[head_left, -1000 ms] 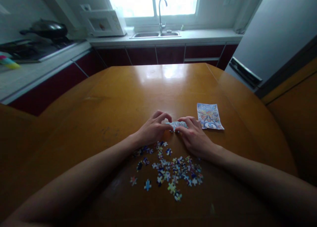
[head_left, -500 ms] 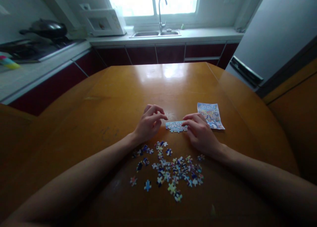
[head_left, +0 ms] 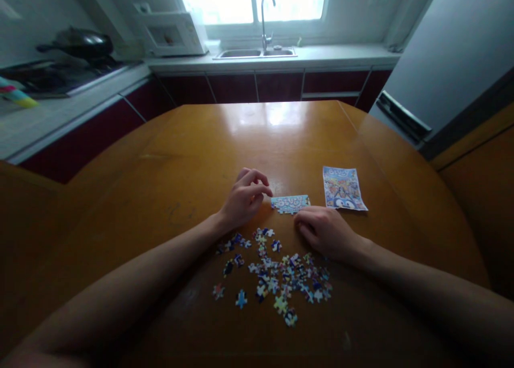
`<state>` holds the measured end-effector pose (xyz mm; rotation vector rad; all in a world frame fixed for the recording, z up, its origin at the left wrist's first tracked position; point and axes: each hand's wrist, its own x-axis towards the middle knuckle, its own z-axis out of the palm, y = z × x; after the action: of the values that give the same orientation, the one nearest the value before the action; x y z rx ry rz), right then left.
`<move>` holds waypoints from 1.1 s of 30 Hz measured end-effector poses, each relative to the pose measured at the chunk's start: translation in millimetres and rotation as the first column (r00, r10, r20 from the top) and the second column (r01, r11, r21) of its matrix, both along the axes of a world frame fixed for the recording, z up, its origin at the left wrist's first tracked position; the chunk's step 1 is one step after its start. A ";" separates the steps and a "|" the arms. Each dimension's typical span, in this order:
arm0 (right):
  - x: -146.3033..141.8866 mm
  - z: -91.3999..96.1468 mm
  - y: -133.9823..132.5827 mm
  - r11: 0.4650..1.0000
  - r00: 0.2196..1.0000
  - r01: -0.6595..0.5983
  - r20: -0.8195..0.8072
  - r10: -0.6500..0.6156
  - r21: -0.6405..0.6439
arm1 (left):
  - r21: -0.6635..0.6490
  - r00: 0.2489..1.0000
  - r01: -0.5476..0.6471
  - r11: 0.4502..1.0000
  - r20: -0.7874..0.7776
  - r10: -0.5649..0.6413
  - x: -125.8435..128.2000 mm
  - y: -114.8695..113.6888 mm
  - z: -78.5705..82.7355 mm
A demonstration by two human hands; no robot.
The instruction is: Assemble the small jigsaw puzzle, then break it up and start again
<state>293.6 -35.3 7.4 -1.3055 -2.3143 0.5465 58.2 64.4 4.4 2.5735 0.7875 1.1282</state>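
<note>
A short joined strip of puzzle pieces [head_left: 290, 203] lies on the wooden table [head_left: 193, 159]. My left hand [head_left: 243, 198] rests just left of the strip, fingers curled and fingertips close to its left end. Just below the strip's right end lies my right hand [head_left: 327, 231], knuckles up with the fingers curled under, off the strip. Several loose colourful puzzle pieces [head_left: 277, 274] are scattered nearer to me, between my forearms. A printed picture sheet [head_left: 343, 188] is to the right of the strip.
Beyond the table runs a kitchen counter with a sink and tap [head_left: 263, 38], a microwave [head_left: 171, 33] and a wok on the stove [head_left: 82, 44] at left. A grey fridge [head_left: 441, 62] stands at the right.
Both hands pressed on the strip a second ago. They then parted; my right hand has drawn back toward me off the strip, while my left stays beside its left end.
</note>
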 end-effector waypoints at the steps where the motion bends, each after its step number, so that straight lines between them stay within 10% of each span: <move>1: 0.2 0.1 0.3 1.000 1.000 -0.002 0.007 0.002 0.000 | -0.001 1.000 0.003 1.000 0.001 -0.003 0.2 0.0 0.2; 25: 4.7 -1.7 0.7 0.999 0.999 -0.046 0.026 0.046 0.010 | -0.094 0.999 -0.041 0.995 0.005 0.041 0.9 3.9 -3.1; 33: 9.3 0.4 1.9 0.999 1.000 -0.012 -0.007 0.012 0.041 | -0.491 0.937 -0.120 0.863 0.231 0.262 -1.8 19.5 -6.3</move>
<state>302.9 -33.4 7.8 -1.2697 -2.3167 0.5036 56.4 83.9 -2.0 1.9085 1.1048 1.1601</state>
